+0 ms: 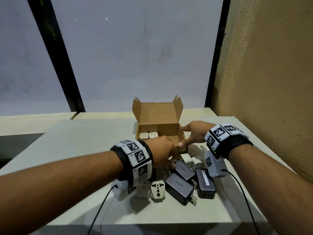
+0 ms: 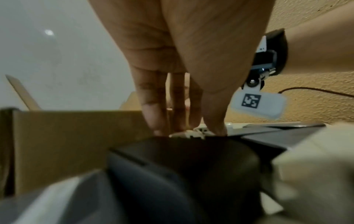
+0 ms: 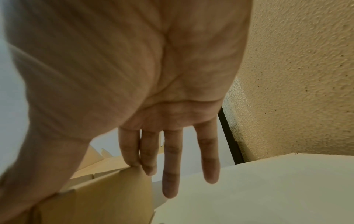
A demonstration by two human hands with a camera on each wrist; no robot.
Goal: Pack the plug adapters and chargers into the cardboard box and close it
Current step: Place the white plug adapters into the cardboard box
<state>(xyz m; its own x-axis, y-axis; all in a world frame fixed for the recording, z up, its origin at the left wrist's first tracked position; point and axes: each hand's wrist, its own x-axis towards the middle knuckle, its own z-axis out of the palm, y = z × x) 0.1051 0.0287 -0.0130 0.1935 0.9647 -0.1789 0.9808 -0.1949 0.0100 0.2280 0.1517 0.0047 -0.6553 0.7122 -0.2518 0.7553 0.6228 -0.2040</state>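
The open cardboard box (image 1: 182, 135) stands mid-table with its lid up; two white chargers (image 1: 149, 135) sit in its left part, prongs up. My right hand (image 1: 183, 136) rests with straight fingers (image 3: 170, 166) on the box's right wall (image 3: 107, 194), thumb at the near corner. My left hand (image 1: 171, 164) reaches down into the pile in front of the box. Its fingers (image 2: 157, 121) and thumb pinch a small white adapter (image 2: 193, 133) behind a dark grey charger (image 2: 182, 166). Three dark chargers (image 1: 178, 186) and a white universal adapter (image 1: 157, 190) lie nearer to me.
The pale table (image 1: 76, 150) extends left of the box, with its front edge just below the pile. A textured tan wall (image 1: 271, 65) stands close on the right. Black wrist-camera cables (image 1: 101, 204) trail toward me on both sides.
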